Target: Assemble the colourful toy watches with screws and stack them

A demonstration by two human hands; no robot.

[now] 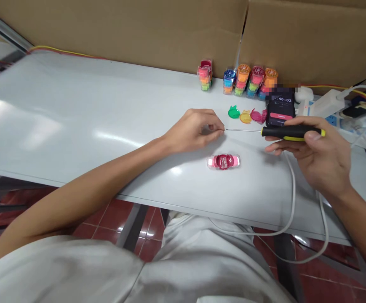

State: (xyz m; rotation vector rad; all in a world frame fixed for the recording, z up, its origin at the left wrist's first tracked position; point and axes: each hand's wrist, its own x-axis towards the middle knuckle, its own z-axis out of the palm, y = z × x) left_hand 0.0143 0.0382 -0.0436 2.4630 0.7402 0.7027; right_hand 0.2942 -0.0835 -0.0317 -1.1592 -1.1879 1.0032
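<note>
In my right hand (323, 155) is a screwdriver (292, 132) with a black and yellow handle, held level with its thin shaft pointing left. My left hand (197, 129) is closed in a pinch at the screwdriver's tip; whatever lies between the fingertips is too small to make out. Just below the tip, a clear and pink case with a dark red round middle (223, 161) lies flat on the white table (75, 109). Green (233, 112), yellow (245, 116) and magenta (257, 115) translucent plastic pieces lie in a row beyond the shaft.
Several colourful stacked plastic pieces (242, 80) stand along the cardboard wall (138, 33). A phone (280, 107) showing a timer leans near a white power strip (334, 120) at the right. A white cable (293, 193) loops over the table's front edge.
</note>
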